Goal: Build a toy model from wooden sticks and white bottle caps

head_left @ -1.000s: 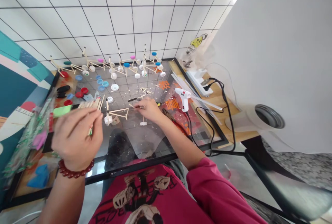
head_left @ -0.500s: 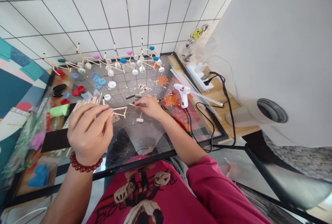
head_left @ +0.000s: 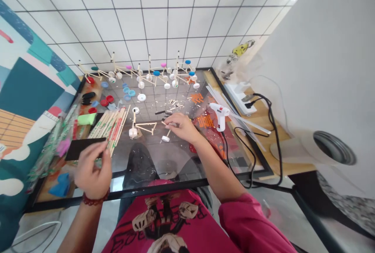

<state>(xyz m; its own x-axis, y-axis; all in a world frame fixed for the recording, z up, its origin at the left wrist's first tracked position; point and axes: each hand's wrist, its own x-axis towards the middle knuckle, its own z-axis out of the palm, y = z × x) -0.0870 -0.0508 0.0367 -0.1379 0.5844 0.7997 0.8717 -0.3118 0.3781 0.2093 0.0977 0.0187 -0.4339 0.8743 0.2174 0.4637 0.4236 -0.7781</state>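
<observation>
My left hand (head_left: 93, 169), a beaded bracelet at its wrist, is open with fingers loosely bent, slightly blurred. It hovers by a black sheet (head_left: 80, 149) and the wooden chopsticks (head_left: 113, 124), some in printed paper. My right hand (head_left: 182, 127) pinches a short wooden stick (head_left: 164, 122) near the table's middle. Between the hands lies a frame of joined sticks (head_left: 148, 129) with a white bottle cap (head_left: 133, 132) at its left end. Just below my right hand is another white cap (head_left: 165, 139) with a stick attached.
Several stick models (head_left: 156, 74) with coloured caps line the wall. Loose caps (head_left: 127, 94) and cut scraps (head_left: 175, 104) lie in front of them. A white glue gun (head_left: 219, 115) rests at the right with its cord, beside a power strip (head_left: 241, 98).
My left hand has moved left and down, away from the stick frame, toward the black sheet. My right hand keeps its pinch beside the frame. The camera view has shifted.
</observation>
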